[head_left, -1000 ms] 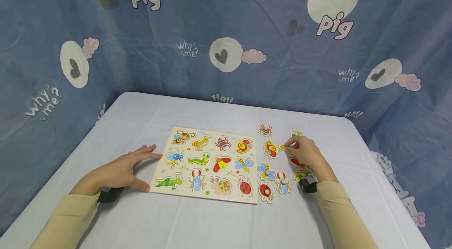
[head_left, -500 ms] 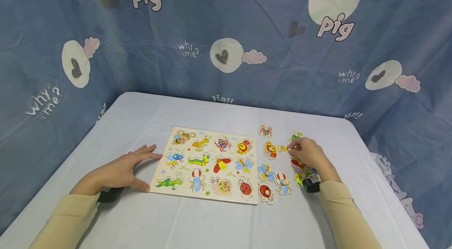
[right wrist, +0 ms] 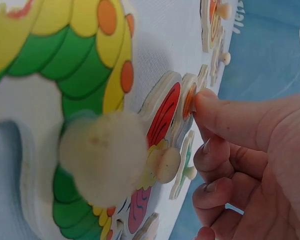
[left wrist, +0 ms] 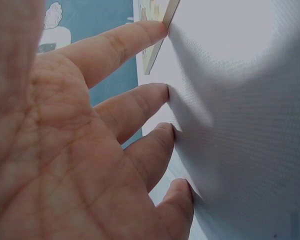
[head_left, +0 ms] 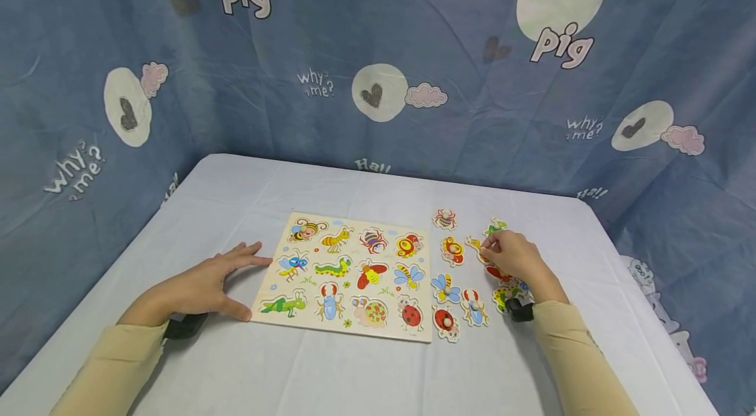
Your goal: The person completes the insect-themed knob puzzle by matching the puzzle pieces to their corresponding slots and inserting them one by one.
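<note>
My left hand (head_left: 203, 283) lies spread at the left edge of a wooden puzzle board (head_left: 321, 329) printed with insects. Its index finger and thumb touch that edge; in the left wrist view the other fingertips rest on the white cloth. Right of the board, my right hand (head_left: 516, 258) pinches a yellow-orange insect puzzle piece (head_left: 474, 243) by its knob, and the hand partly covers it. In the right wrist view, thumb and index finger meet at this orange piece (right wrist: 189, 101). Close beside it are a red-winged piece (right wrist: 165, 112) and a green-and-yellow caterpillar piece (right wrist: 80, 60).
More knobbed pieces lie right of the board: a spider (head_left: 445, 219), a red-and-yellow butterfly (head_left: 452, 250), a blue-winged bee (head_left: 445, 288), a blue beetle (head_left: 474, 308) and a ladybird (head_left: 445, 324). A green piece (head_left: 495, 226) lies behind my right hand. Blue printed cloth (head_left: 378, 134) hangs behind the table.
My right hand has shifted slightly right. The yellow-orange piece has turned from nearly sideways to slanting, and more of it shows. The left hand and the board stay in place.
</note>
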`<state>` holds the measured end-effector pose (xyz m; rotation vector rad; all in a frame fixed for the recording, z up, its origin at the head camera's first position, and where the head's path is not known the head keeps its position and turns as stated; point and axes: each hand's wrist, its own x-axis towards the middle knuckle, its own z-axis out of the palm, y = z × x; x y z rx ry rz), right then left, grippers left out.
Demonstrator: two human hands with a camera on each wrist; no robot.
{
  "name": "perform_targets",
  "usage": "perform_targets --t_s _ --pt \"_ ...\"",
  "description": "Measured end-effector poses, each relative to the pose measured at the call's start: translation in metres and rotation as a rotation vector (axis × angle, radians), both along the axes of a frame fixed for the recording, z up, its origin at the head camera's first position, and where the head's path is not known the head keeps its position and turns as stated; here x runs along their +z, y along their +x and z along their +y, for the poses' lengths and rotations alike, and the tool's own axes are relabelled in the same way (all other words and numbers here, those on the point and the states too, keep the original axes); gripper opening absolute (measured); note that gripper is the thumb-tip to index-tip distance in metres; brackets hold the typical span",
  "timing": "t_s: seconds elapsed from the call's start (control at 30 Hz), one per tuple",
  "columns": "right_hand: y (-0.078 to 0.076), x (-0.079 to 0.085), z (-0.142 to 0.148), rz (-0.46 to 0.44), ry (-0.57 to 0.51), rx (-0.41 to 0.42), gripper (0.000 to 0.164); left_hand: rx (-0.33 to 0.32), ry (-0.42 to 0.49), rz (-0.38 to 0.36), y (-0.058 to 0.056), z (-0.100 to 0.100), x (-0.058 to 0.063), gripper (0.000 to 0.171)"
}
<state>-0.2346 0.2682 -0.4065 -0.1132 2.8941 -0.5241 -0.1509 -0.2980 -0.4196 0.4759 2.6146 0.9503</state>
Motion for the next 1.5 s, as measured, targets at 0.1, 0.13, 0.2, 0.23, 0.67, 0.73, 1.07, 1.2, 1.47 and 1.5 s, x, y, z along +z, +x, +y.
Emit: perform_targets --t_s 0.1,0.13,0.2,0.23,0.67,0.73,1.07,1.2,1.47,1.5 --pt "-0.001 0.001 -0.001 0.003 0.009 -0.002 0.018 0.001 0.003 0.001 0.000 0.000 0.000 0.101" --pt "-0.001 0.000 -0.001 0.005 0.008 0.002 0.019 0.001 0.004 0.001 0.000 0.000 0.000 0.101" --pt "-0.001 0.000 -0.002 -0.002 0.000 0.000 0.019 0.002 0.004 0.000 0.000 0.000 0.000 0.101" --pt "-0.001 0.001 -0.003 -0.007 -0.006 -0.002 0.019 0.002 0.004 -0.001 0.000 0.000 0.000 0.101" --pt "0.001 0.004 0.002 -0.044 -0.115 0.015 0.021 0.005 -0.012 0.011 0.002 0.000 0.001 0.101" --pt "0.001 0.004 0.005 -0.051 -0.149 0.039 0.020 0.009 -0.015 0.011 0.002 0.001 0.002 0.101" --pt "-0.003 0.001 0.016 -0.035 -0.200 0.167 0.017 0.011 -0.004 0.005 0.002 0.002 0.003 0.100" --pt "-0.004 -0.003 0.016 -0.040 -0.203 0.187 0.015 0.011 0.002 0.000 0.002 0.001 0.003 0.100" --pt "-0.001 -0.007 0.011 -0.055 -0.161 0.174 0.013 0.009 -0.004 -0.003 0.002 0.002 0.002 0.101" --pt "-0.001 -0.007 0.011 -0.051 -0.156 0.175 0.013 0.009 -0.004 -0.003 0.002 0.002 0.002 0.101"
